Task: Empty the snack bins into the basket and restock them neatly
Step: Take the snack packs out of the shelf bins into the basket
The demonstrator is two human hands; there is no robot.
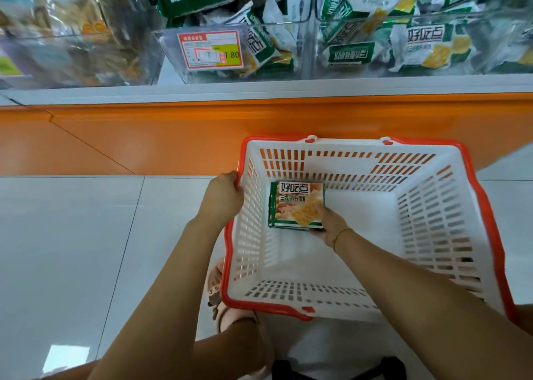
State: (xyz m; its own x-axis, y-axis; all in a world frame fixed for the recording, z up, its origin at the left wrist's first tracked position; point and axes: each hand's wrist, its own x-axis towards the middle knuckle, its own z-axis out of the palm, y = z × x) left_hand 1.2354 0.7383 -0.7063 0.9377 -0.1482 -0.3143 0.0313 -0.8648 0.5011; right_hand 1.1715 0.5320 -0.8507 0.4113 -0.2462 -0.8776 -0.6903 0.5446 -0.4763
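Observation:
A white basket with an orange rim (pixel 432 229) sits on the floor below the shelf. My left hand (pixel 223 196) grips the rim at the basket's left edge. My right hand (pixel 327 221) is down inside the basket and holds a green and white snack pack (pixel 295 203) by its lower right corner, low near the basket's floor. Clear plastic snack bins (pixel 288 47) on the shelf above hold several more green and white packs (pixel 429 44).
An orange shelf base (pixel 173 137) runs across behind the basket. A red-framed price tag (pixel 210 49) hangs on the middle bin. Another clear bin (pixel 72 33) with yellowish packs stands at the left. Grey floor tiles (pixel 72 249) spread to the left. My foot (pixel 216 281) is by the basket's near left corner.

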